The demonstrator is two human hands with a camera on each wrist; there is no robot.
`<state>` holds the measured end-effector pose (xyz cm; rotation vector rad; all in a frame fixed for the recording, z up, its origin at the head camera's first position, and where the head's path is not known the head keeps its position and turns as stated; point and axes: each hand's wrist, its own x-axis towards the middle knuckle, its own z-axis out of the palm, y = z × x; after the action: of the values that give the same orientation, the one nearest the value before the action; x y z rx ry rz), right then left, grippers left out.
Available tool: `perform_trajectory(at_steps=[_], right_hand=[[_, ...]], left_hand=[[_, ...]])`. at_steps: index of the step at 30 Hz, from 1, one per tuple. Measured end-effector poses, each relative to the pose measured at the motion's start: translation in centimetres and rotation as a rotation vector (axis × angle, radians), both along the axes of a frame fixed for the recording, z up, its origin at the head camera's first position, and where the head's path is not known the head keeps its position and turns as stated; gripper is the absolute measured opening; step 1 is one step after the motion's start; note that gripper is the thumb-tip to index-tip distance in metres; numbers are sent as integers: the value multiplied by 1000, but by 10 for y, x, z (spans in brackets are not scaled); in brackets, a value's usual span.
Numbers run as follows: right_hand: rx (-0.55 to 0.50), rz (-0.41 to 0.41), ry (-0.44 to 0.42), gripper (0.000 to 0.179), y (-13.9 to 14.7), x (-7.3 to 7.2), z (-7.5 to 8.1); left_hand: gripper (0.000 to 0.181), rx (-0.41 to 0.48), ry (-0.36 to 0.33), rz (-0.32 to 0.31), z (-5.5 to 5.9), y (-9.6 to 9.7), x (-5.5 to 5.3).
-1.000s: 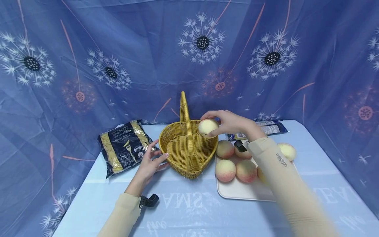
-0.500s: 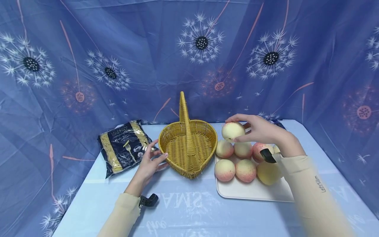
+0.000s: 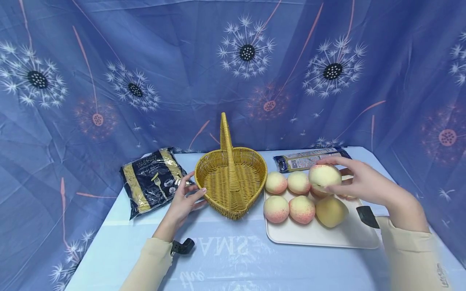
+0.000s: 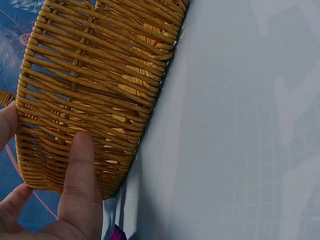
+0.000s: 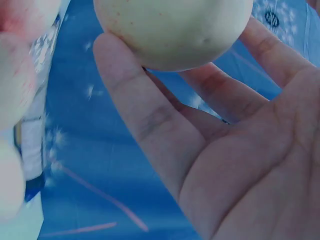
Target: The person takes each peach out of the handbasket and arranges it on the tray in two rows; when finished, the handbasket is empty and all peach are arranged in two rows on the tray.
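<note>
In the head view my right hand (image 3: 367, 182) holds a pale yellow peach (image 3: 325, 176) between thumb and fingers, over the back right part of the white tray (image 3: 349, 238). The right wrist view shows this peach (image 5: 175, 30) at the fingertips. My left hand (image 3: 183, 202) touches the left side of a golden wicker basket (image 3: 251, 173) with a tall handle. Up close, one straight finger (image 4: 80, 170) lies along the outer weave of the basket (image 4: 100, 85), and other fingertips are at its rim. Nothing lies inside the basket.
Several peaches (image 3: 276, 209) stand in rows on the tray, beside a yellower fruit (image 3: 331, 211). A dark pasta bag (image 3: 154, 180) lies left of the basket. Behind the tray is a long blue packet (image 3: 302, 159). A blue dandelion-print cloth (image 3: 182, 81) hangs at the back.
My right hand has carried the peach from over the basket's right side rightward, over the tray. The left hand and the basket have stayed in place.
</note>
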<state>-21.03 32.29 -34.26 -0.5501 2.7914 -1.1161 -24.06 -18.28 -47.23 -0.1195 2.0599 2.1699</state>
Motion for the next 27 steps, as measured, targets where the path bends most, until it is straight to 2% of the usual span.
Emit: perform_trajectory(at_steps=[11,20,27], right_hand=[[7,-91,38,65,52,25,-35],[96,-185,64,63,81,36,-63],[1,-165,101,64,90,43,-79]], left_hand=[[79,-4,0,-1,-1,-1,-1],[79,-6,4,5,-2,-1,-1],[80,-10,14,-3,-2,-1,-1]])
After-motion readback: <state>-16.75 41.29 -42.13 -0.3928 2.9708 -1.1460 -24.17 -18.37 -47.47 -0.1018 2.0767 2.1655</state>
